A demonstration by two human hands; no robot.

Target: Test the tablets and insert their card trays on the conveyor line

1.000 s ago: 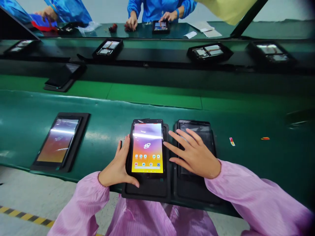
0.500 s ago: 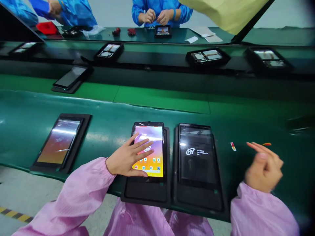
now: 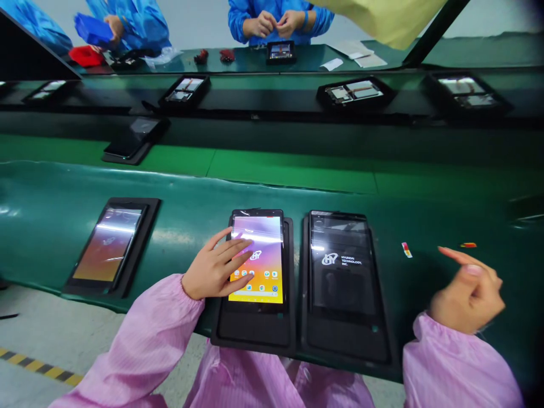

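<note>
Left hand (image 3: 215, 269) seemingly touching lit tablet (image 3: 263, 241); logo-screen tablet (image 3: 342, 266) just beside.

Bright even light; glare streak on tablet screen (image 3: 266, 237); fisheye-bent edges, dark corners.

Finely striped pink smock sleeves (image 3: 144, 334) reach in at 7 and 4 o'clock across a glossy dark-green conveyor belt (image 3: 178, 207). At centre, a tablet (image 3: 255, 260) glows with wallpaper fading from lilac to orange-yellow, while a black tablet (image 3: 342, 266) at 4 o'clock bears a white logo. Yellow-and-black hazard tape (image 3: 38, 365) marks the floor at 8 o'clock. Co-workers' bright blue smocks (image 3: 276, 14) fill 12 o'clock, with a red object (image 3: 86, 56) at 11 o'clock.
</note>
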